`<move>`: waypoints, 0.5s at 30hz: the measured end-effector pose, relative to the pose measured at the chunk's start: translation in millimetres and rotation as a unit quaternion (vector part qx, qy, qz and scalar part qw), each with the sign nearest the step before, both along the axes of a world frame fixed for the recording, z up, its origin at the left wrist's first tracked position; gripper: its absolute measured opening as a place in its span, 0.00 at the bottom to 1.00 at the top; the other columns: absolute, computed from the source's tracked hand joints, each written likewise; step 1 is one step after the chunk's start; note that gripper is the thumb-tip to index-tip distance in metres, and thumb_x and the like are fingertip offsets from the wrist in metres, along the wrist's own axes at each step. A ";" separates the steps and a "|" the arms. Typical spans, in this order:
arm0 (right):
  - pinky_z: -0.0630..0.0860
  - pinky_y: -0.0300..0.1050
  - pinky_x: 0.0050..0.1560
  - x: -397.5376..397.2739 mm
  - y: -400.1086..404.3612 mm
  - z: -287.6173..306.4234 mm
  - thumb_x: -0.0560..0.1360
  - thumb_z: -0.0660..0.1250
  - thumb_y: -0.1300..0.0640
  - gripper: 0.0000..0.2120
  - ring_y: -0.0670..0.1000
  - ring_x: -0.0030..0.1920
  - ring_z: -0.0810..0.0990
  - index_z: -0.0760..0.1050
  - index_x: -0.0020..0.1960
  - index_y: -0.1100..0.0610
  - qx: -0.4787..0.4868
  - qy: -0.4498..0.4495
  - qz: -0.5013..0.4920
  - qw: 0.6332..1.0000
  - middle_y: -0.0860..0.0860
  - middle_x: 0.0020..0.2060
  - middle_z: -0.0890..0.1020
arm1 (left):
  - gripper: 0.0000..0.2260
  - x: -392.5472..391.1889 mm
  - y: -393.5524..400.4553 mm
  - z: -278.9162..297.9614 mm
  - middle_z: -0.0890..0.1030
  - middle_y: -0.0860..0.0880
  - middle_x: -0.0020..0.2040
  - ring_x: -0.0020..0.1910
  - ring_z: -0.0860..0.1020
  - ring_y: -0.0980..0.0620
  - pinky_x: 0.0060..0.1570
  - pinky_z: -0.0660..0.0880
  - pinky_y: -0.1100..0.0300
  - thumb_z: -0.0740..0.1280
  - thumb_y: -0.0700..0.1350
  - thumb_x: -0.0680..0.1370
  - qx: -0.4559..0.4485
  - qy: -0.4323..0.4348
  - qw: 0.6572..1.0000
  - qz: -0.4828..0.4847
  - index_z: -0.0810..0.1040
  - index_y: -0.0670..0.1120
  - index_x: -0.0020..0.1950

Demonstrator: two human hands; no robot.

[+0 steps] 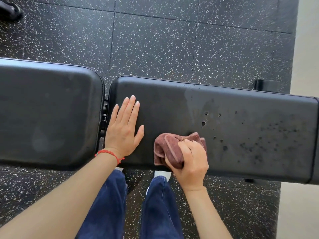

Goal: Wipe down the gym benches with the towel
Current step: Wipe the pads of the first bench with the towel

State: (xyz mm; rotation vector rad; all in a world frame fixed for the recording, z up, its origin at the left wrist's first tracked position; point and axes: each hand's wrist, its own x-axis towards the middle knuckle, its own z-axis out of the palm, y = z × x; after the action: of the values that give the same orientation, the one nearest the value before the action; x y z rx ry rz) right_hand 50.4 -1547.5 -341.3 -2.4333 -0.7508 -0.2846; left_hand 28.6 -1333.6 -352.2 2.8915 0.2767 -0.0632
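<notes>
No text, label, brand or number can be read anywhere.

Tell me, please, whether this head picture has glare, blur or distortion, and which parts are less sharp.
Head view: soft even daylight, a pale sheen on the right bench pad where droplets show; wide-angle bending curves the pad edges; the left hand and the right hand gripping the towel are sharp; the left bench pad and the frame corners look slightly softer.
</notes>
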 end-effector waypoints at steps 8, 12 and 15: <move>0.73 0.51 0.43 94.3 40.4 -2.9 0.71 0.68 0.48 0.18 0.59 0.38 0.77 0.77 0.51 0.61 -0.008 -0.020 -0.074 0.997 0.58 0.38 0.79 | 0.26 -0.5 0.2 -1.4 0.60 0.39 0.73 0.73 0.56 0.43 0.72 0.51 0.47 0.55 0.49 0.77 -0.006 -0.016 1.000 0.001 0.61 0.37 0.72; 0.75 0.49 0.38 137.9 59.7 3.4 0.69 0.68 0.47 0.20 0.59 0.38 0.78 0.79 0.51 0.61 -0.027 -0.013 -0.118 0.993 0.58 0.37 0.78 | 0.26 -1.1 0.5 -1.2 0.60 0.39 0.73 0.73 0.56 0.43 0.72 0.51 0.46 0.54 0.49 0.77 -0.002 -0.012 1.000 -0.001 0.61 0.37 0.72; 0.75 0.49 0.37 151.7 68.0 7.8 0.67 0.72 0.48 0.20 0.59 0.39 0.78 0.79 0.51 0.61 -0.016 0.009 -0.155 0.988 0.58 0.38 0.78 | 0.26 -0.4 -1.4 1.9 0.60 0.38 0.73 0.73 0.56 0.42 0.71 0.51 0.45 0.54 0.49 0.77 0.000 0.003 1.000 -0.005 0.61 0.36 0.72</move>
State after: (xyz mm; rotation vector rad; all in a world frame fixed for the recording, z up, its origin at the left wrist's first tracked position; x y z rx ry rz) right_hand 202.2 -1479.5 -333.5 -2.5772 -0.3679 -0.3719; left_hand 28.3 -1335.0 -350.4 2.8936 0.2640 -0.0725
